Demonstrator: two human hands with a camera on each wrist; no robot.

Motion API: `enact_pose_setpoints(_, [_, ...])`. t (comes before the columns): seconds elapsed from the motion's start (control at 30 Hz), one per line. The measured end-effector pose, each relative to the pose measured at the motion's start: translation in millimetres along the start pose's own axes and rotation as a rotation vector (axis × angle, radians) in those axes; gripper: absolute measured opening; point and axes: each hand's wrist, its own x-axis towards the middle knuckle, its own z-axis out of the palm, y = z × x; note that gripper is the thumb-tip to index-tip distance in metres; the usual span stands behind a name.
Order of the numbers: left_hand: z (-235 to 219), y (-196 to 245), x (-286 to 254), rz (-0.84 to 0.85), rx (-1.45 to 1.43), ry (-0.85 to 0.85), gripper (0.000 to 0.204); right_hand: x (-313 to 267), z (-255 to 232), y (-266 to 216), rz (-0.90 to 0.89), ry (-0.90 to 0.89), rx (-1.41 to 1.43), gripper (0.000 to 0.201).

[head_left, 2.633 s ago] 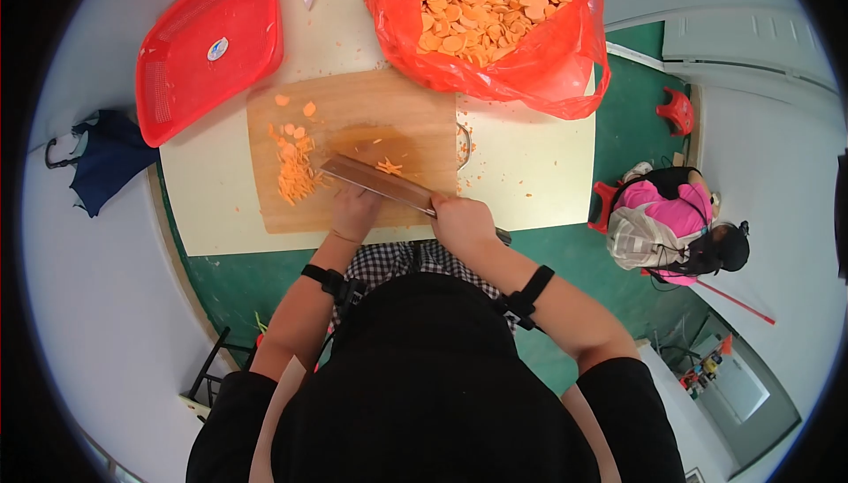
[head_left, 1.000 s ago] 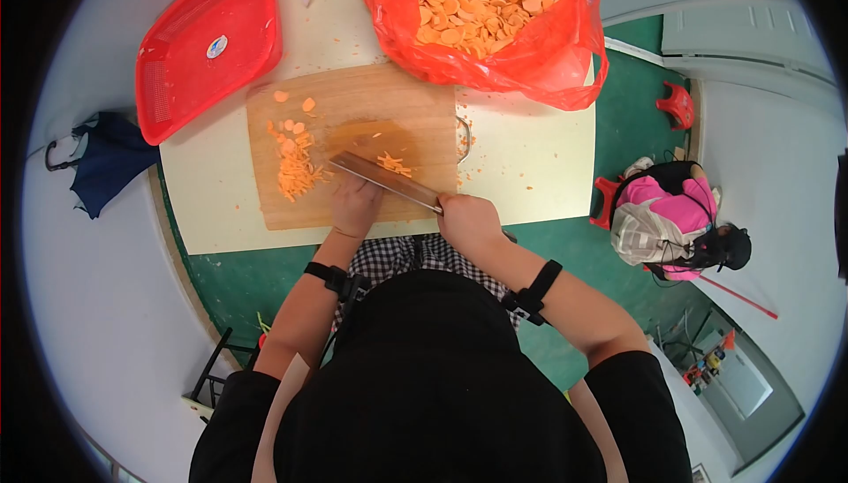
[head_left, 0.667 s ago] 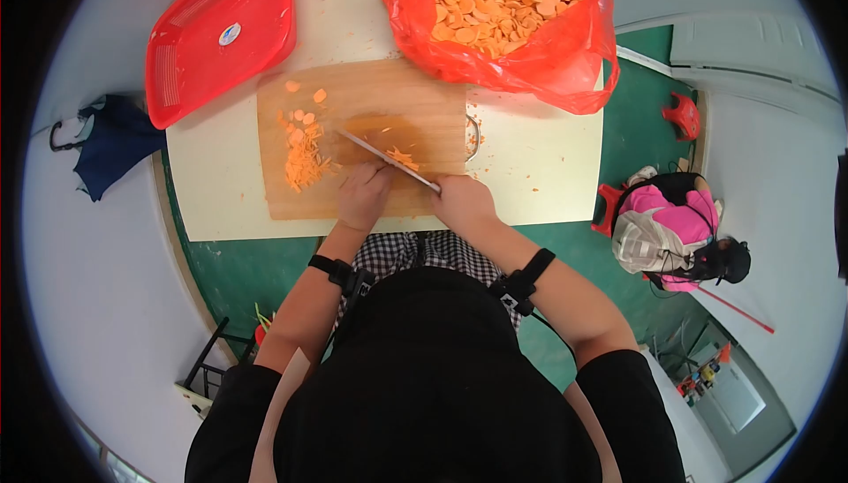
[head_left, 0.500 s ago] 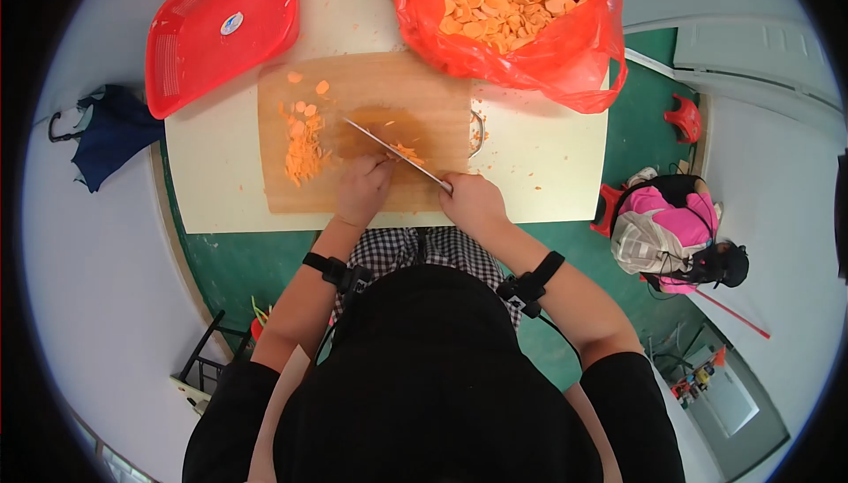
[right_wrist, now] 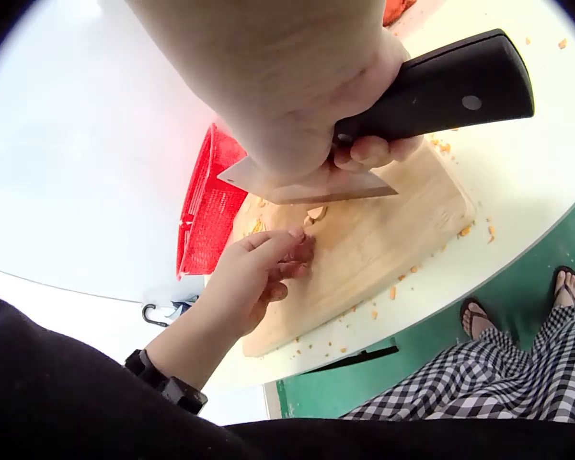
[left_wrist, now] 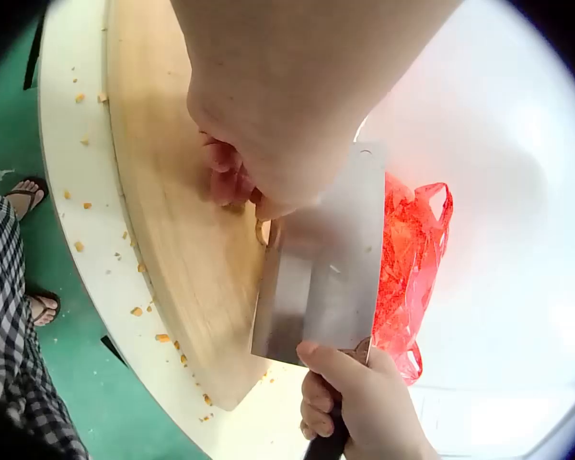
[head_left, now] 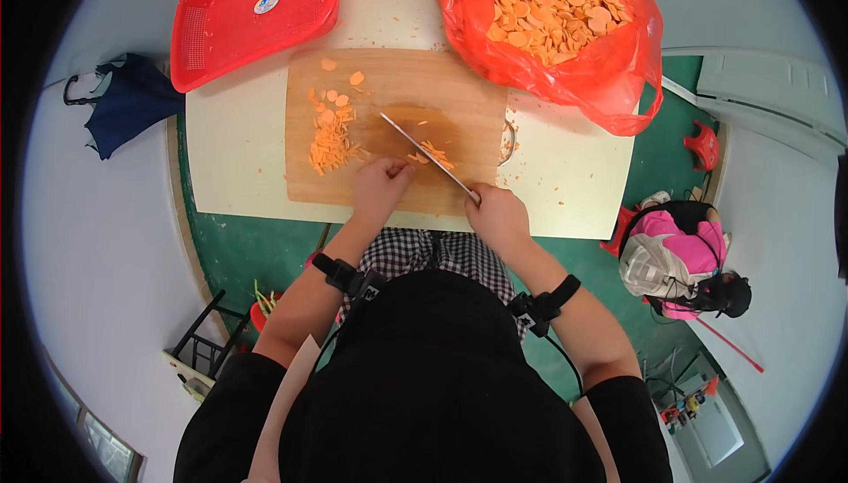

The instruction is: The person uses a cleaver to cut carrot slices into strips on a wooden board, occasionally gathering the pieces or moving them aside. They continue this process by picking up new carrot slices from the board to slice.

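In the head view the right hand [head_left: 501, 218] grips the cleaver [head_left: 427, 154], whose blade slants across the wooden board [head_left: 415, 77]. Its black handle [right_wrist: 446, 88] shows large in the right wrist view. The left hand [head_left: 380, 190] lies on the board with curled fingers, close to the blade. At its fingertips are a few carrot slices [right_wrist: 314, 215], partly hidden. In the left wrist view the broad blade [left_wrist: 331, 264] stands beside that hand. Cut carrot strips [head_left: 330, 143] lie at the board's left, and a smaller group [head_left: 437, 154] lies just beyond the blade.
A red plastic bag [head_left: 565, 86] full of carrot slices stands at the back right of the table [head_left: 234, 156]. At the back left lies a red tray [head_left: 256, 28]. A dark umbrella [head_left: 132, 108] is left of the table; a person [head_left: 671, 258] sits at the right.
The table and everything on it have shifted right in the head view. The blade, earlier showing its broad side, now appears edge-on. Its tip has moved away from the left hand, which keeps its curled pose.
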Motion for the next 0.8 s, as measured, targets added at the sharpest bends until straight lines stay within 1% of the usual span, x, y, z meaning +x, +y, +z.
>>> enact_pose_setpoints(0.03, [2,1,1,0.001,-0.002,0.001,0.018,-2,1,1,0.000,0.001,-0.002,0.019])
enact_pose_setpoints(0.1, [5,1,5,-0.100,-0.090,0.031,0.016,-7,3,2,-0.098,0.050,-0.118,0.017])
enact_pose_setpoints(0.13, [5,-1,6,-0.098,-0.092,0.032,0.016,-11,3,4,-0.098,0.052,-0.121,0.017])
enact_pose_setpoints(0.2, [5,-4,10,-0.035,0.058,0.009,0.016,-19,3,8,-0.141,0.066,-0.201,0.017])
enact_pose_setpoints(0.23, [6,-4,10,-0.035,0.057,0.008,0.016,-22,3,9,-0.140,0.066,-0.202,0.017])
enact_pose_setpoints(0.3, [7,-4,9,0.022,-0.021,0.064,0.018,-28,3,13,-0.113,0.035,-0.245,0.018])
enact_pose_setpoints(0.43, [5,-2,9,0.024,0.030,0.039,0.020,-33,3,15,-0.108,0.047,-0.247,0.018])
enact_pose_setpoints(0.5, [5,-1,9,0.055,0.050,0.050,0.019,-34,5,17,-0.124,0.064,-0.250,0.018])
enact_pose_setpoints(0.53, [5,0,9,0.056,0.049,0.049,0.019,-34,6,17,-0.123,0.065,-0.251,0.018])
enact_pose_setpoints(0.6, [5,2,8,0.001,0.004,0.056,0.017,-34,8,18,-0.123,0.062,-0.245,0.019])
enact_pose_setpoints(0.73, [7,-1,7,0.026,0.006,0.069,0.014,-36,9,18,-0.132,0.102,-0.220,0.018])
enact_pose_setpoints(0.8, [8,-2,7,-0.065,-0.055,0.059,0.013,-36,8,19,-0.143,0.108,-0.207,0.018])
